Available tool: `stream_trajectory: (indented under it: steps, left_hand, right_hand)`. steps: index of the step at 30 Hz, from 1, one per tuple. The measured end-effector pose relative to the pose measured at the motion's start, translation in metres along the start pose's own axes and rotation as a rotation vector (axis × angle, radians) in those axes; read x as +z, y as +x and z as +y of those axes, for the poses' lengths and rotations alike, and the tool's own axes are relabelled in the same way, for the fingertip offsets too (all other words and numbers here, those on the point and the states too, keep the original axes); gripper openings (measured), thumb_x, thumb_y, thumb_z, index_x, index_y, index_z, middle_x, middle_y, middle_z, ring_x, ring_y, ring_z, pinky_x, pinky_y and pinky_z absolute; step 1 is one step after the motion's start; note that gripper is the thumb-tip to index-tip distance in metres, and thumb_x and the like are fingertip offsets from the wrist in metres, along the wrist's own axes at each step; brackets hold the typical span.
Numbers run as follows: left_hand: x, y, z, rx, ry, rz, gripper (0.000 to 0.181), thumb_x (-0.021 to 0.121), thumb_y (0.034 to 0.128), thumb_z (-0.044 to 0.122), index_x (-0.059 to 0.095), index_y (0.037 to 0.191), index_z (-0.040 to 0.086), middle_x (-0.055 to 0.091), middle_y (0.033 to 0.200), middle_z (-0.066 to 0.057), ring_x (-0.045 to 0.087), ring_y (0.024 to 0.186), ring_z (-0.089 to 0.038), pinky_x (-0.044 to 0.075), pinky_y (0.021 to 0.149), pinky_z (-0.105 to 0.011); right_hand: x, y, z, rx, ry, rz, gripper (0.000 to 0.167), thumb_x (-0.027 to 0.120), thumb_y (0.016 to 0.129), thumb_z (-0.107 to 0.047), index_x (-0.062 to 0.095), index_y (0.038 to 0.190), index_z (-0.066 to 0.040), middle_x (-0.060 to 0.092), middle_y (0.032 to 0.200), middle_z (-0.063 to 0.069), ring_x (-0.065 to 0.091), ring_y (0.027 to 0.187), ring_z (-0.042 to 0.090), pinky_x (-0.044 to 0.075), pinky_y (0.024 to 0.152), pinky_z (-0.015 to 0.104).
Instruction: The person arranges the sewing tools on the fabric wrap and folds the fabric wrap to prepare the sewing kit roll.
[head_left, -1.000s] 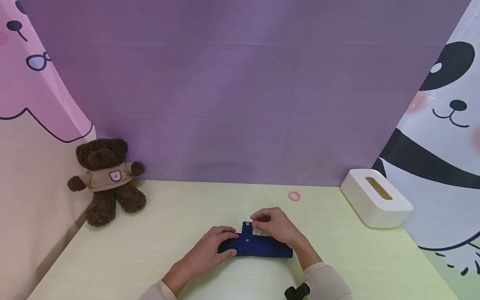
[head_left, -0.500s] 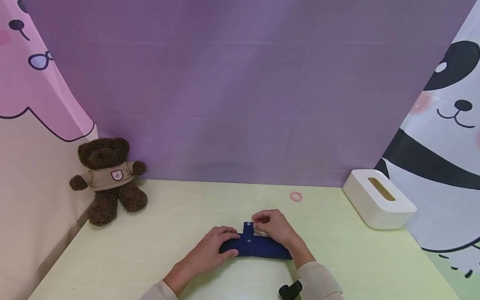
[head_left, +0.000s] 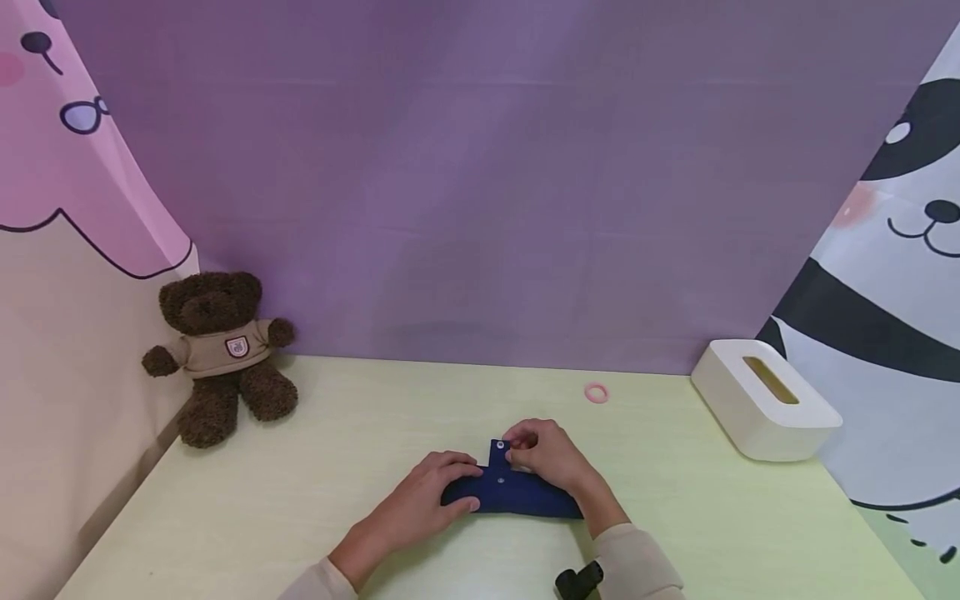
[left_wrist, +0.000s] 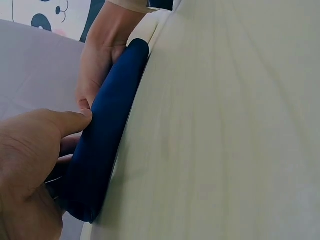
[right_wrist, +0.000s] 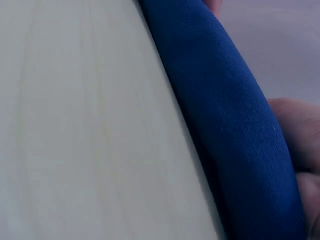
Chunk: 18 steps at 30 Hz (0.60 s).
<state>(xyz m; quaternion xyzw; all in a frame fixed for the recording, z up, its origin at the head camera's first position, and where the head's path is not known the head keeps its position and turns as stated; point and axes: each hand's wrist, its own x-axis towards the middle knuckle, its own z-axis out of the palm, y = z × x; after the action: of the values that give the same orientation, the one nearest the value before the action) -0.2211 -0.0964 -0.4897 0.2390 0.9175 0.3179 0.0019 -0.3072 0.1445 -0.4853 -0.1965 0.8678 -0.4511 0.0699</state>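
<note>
A navy fabric roll point(head_left: 528, 497) with a short snap tab point(head_left: 500, 451) standing out from its far side lies on the table. One metal snap shows on the tab and another on the roll's body. My left hand point(head_left: 437, 492) grips the roll's left part, thumb on the near side, fingers over the top. In the left wrist view that thumb point(left_wrist: 75, 120) presses along the rolled cloth point(left_wrist: 107, 120). With thumb and index finger, my right hand point(head_left: 551, 454) pinches the tab's right edge. The right wrist view shows mostly blue cloth point(right_wrist: 225, 110), which hides most of the fingers.
A pink ring point(head_left: 596, 392) lies beyond the hands. A white tissue box point(head_left: 765, 408) stands at the back right, and a brown teddy bear point(head_left: 221, 358) sits at the back left. Behind the table point(head_left: 360, 400) hangs a purple backdrop point(head_left: 465, 183).
The right fingertips have shifted slightly onto the tab's edge, and the tab sits a little higher. The left hand keeps its grip. The whole head view has drifted slightly.
</note>
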Motion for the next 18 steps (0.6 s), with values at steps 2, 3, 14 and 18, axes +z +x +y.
stream_trajectory:
  steps: [2,3,14,18]
  left_hand:
    - [-0.0001,0.0001,-0.0002,0.003,0.0,0.003,0.04,0.066,0.1013,0.039,0.067,0.135,0.018,0.058,0.146,0.0,0.051,0.137,-0.023,0.045,0.114,-0.048]
    - [0.0,0.0001,-0.0005,0.002,-0.002,0.003,0.04,0.066,0.1013,0.039,0.067,0.135,0.018,0.058,0.145,0.0,0.051,0.137,-0.023,0.045,0.113,-0.049]
    - [0.002,0.0023,-0.0011,-0.018,0.003,0.003,0.041,0.076,0.0939,0.042,0.071,0.129,0.02,0.063,0.139,0.0,0.055,0.131,-0.023,0.045,0.111,-0.052]
    - [0.0022,-0.0006,-0.0017,-0.013,0.016,0.023,0.038,0.08,0.0907,0.038,0.072,0.123,0.02,0.064,0.134,0.0,0.056,0.126,-0.023,0.046,0.109,-0.052]
  right_hand:
    - [-0.0006,-0.0009,0.0002,-0.014,0.043,-0.009,0.019,0.075,0.089,-0.005,0.073,0.107,-0.002,0.072,0.09,0.012,0.063,0.079,0.012,0.049,0.072,0.023]
    - [-0.0008,-0.0016,0.0001,-0.021,0.071,-0.018,0.019,0.075,0.089,-0.004,0.072,0.107,-0.001,0.072,0.091,0.013,0.064,0.079,0.012,0.05,0.072,0.023]
    - [-0.0013,-0.0086,0.0056,-0.021,0.254,-0.02,0.019,0.073,0.094,-0.004,0.075,0.113,0.0,0.075,0.094,0.02,0.071,0.078,0.019,0.059,0.074,0.027]
    - [0.0027,-0.0073,0.0072,-0.035,0.32,0.016,0.02,0.073,0.092,0.0,0.075,0.112,0.003,0.075,0.096,0.023,0.072,0.076,0.018,0.059,0.073,0.026]
